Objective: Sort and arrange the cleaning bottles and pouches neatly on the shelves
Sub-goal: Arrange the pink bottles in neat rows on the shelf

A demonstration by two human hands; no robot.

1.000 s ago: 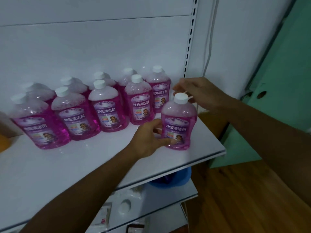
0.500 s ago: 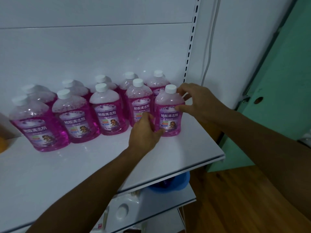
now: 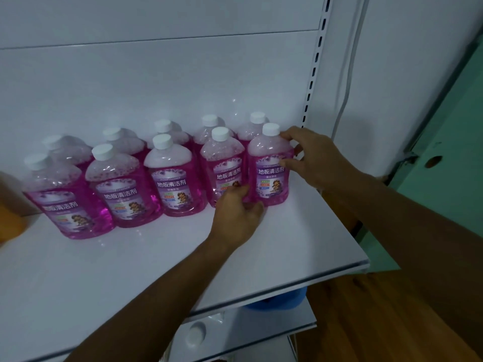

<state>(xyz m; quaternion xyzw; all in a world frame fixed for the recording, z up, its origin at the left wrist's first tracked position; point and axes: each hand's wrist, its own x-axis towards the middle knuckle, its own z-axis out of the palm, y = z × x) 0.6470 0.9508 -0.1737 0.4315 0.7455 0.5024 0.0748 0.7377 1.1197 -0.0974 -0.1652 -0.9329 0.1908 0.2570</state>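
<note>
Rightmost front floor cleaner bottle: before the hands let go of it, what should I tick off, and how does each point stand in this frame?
1. Rightmost front floor cleaner bottle upright on the shelf: ok.
2. Its label faces forward: ok.
3. In line with the neighbouring bottle of the front row: ok.
4. White cap on: ok; tightness: cannot tell.
5. Right hand holds its shoulder: ok.
6. Left hand at its base: ok; grip: cannot tell.
</note>
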